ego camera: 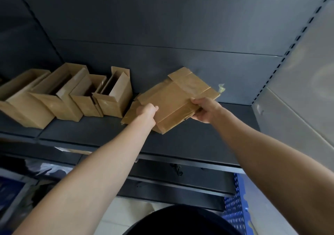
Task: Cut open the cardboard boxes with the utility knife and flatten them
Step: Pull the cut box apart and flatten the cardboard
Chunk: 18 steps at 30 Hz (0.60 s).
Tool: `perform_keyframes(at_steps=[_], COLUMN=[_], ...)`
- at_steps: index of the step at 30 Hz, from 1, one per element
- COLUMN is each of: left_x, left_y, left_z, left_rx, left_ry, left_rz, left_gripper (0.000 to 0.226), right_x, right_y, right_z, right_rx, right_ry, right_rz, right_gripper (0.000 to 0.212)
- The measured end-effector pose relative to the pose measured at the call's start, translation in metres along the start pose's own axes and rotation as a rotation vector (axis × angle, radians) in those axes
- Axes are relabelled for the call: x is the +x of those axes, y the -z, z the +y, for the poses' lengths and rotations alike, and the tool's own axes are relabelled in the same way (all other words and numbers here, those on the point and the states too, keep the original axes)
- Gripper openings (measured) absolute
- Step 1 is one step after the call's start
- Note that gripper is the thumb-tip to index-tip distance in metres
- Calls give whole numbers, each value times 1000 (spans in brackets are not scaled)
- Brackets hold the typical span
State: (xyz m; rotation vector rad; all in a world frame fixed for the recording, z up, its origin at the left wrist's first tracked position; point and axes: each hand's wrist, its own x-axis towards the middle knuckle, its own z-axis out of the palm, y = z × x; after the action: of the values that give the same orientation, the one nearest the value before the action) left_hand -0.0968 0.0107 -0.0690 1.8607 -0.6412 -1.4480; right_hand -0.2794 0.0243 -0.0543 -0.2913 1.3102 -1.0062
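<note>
A flattened brown cardboard box [173,99] with shiny tape on it is held between both hands, just over the dark shelf [180,140]. My left hand [147,112] grips its left edge and my right hand [206,109] grips its right edge. More flat cardboard [131,114] lies under it on the shelf. Several open cardboard boxes [68,97] stand in a row at the left of the shelf, flaps up. No utility knife is in view.
The shelf has a dark back wall [162,35] and a grey perforated upright [289,53] at the right. Lower shelves [171,186] sit below. A blue perforated crate [235,207] stands at the bottom right. A scrap of tape [222,88] clings to the back wall.
</note>
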Motion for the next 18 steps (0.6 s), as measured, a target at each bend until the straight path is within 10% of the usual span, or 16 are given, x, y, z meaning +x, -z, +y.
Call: perform_keyframes(at_steps=[6, 18], left_x=[18, 41], left_y=[49, 85], left_z=[-15, 9], left_rx=[123, 580], left_ry=[75, -500], left_rz=[38, 102], left_gripper=[58, 24], right_x=[27, 78], right_y=[-34, -88], right_z=[15, 33], right_rx=[-295, -628], right_ry=[-73, -54], right_rz=[-15, 72], right_gripper=[17, 42])
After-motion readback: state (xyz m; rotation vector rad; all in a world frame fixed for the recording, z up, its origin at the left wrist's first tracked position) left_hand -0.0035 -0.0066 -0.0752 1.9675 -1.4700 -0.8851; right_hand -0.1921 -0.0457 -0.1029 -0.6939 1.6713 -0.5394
